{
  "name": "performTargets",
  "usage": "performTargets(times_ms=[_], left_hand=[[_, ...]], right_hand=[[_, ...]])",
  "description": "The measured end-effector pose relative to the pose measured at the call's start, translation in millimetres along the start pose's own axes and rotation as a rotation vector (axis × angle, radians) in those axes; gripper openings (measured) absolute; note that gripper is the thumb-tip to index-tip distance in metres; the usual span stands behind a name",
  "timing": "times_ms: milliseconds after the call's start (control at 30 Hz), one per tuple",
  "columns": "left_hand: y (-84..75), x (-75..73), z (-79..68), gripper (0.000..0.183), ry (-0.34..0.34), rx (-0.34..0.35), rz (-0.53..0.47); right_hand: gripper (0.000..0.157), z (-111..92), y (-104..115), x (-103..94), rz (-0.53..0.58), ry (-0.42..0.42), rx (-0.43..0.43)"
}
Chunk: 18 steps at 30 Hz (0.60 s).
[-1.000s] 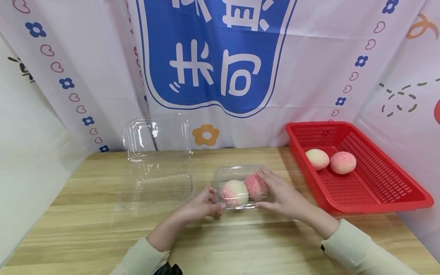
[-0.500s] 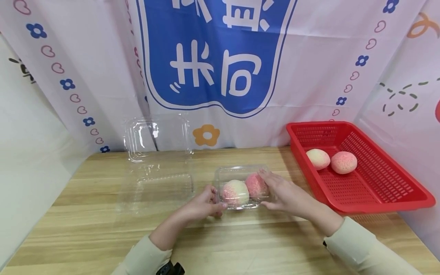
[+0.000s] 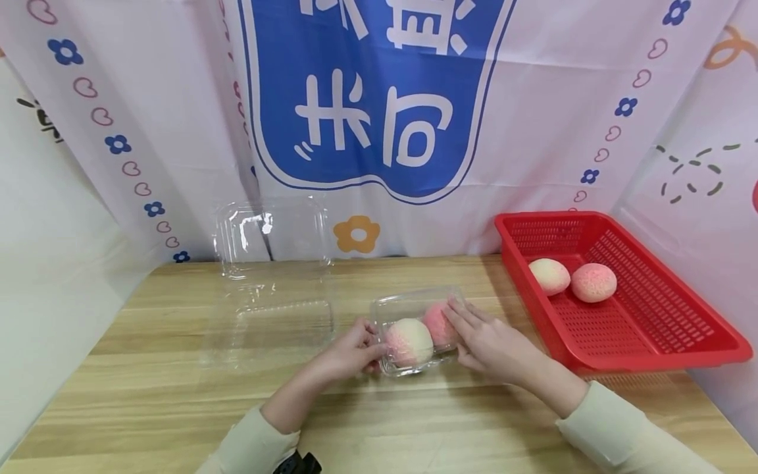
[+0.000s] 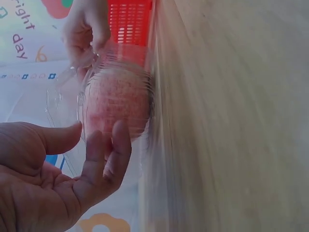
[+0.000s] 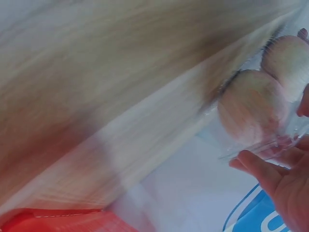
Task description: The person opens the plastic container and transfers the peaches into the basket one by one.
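Beige slvs (image 3: 610, 424), blk L-wrist device (image 3: 288, 465)

Head view bright; wrist views dim, soft; open clamshell (image 3: 274, 280) glints.

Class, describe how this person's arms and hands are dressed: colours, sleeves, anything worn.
Both arms wear plain, pale beige long sleeves: left sleeve, right sleeve. A small black device shows beside the left cuff. The left hand and right hand are gloveless.

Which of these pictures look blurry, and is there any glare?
Head view: fairly sharp, white glare on the open clamshell's raised lid; left wrist view: wooden tabletop soft; right wrist view: tabletop streaky and blurred, nearer bun hazy, red basket soft.
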<state>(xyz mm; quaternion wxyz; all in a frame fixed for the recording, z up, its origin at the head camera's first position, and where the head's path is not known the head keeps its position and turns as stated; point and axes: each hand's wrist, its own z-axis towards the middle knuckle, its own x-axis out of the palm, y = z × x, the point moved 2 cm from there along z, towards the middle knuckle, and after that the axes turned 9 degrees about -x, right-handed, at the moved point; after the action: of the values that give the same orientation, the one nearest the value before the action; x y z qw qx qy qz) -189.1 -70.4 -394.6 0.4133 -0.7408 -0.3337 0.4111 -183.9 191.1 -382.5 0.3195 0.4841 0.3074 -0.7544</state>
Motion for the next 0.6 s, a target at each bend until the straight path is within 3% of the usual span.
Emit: performTargets(times_ms=[300, 600], left_hand=[[-5.3, 2.5, -2.6, 0.027, 0.039, -0.007, -0.135], [-6.0, 2.2, -0.9, 0.030, 0.006, 0.004, -0.149]], right_hand=[[0.061, 1, 3, -10.5, 0.106, 0.112, 0.050], [0.056, 4, -2, -20.1, 0.169, 0.192, 0.005]])
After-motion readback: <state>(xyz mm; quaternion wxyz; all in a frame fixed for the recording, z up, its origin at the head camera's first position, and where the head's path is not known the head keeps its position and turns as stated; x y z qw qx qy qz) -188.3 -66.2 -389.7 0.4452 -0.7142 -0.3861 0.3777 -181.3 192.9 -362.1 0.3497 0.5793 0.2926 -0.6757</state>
